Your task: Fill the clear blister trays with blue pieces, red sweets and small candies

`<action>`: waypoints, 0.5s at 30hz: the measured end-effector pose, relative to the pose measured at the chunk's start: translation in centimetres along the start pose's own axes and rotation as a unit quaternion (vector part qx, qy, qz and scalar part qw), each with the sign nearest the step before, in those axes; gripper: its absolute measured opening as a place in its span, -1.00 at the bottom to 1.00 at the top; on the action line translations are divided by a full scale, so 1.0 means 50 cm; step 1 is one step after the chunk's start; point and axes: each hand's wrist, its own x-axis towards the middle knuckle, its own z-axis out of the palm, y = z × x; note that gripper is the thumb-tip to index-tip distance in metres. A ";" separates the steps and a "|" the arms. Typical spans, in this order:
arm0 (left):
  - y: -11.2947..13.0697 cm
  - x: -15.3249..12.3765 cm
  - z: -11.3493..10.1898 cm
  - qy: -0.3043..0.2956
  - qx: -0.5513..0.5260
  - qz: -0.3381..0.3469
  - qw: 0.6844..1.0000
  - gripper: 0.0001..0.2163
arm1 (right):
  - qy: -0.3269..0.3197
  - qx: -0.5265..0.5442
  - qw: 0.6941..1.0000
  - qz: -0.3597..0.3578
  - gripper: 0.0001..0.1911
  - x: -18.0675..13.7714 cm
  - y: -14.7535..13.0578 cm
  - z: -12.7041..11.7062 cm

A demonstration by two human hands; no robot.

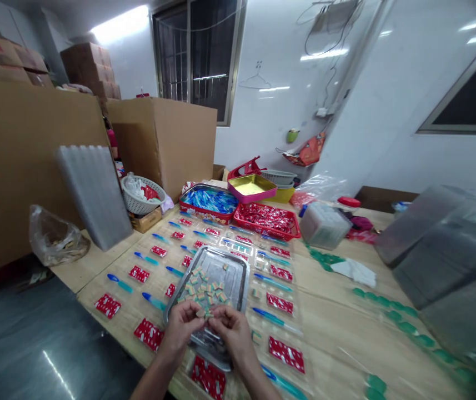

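While the left hand point(183, 325) and right hand point(234, 331) meet over a metal tray point(236, 278), the fingertips are pinched in pretty narrow.
Looks like they've got a couple of tiny tan-and-green blocks point(210, 289) between them, with the others scattered loose in the tray just beyond. Red packets point(280, 303) and long blue-and-teal plastic pieces point(271, 316) are laid out on the table point(329, 322) on both sides of it.

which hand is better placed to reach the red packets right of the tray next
Probably the right hand: it is over the right side of the tray, nearer those red packets; the left hand is over the left side. Both seem to pinch small blocks, so neither looks free.
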 end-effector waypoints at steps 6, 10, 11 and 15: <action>-0.002 0.007 -0.009 -0.014 0.052 -0.006 0.999 -0.88 | 0.006 -0.048 0.998 -0.033 -0.69 -0.003 -0.012 -0.006; 0.004 0.019 -0.024 -0.025 0.249 0.026 0.968 -0.97 | -0.037 -0.173 0.983 -0.045 -0.78 -0.007 -0.032 -0.019; 0.008 0.019 -0.026 -0.030 0.334 0.048 0.941 -0.99 | -0.055 -0.199 0.977 -0.046 -0.76 -0.008 -0.034 -0.021; 0.019 0.013 -0.023 -0.070 0.575 0.125 0.806 -0.84 | -0.099 -0.308 0.944 -0.069 -0.64 -0.014 -0.028 -0.020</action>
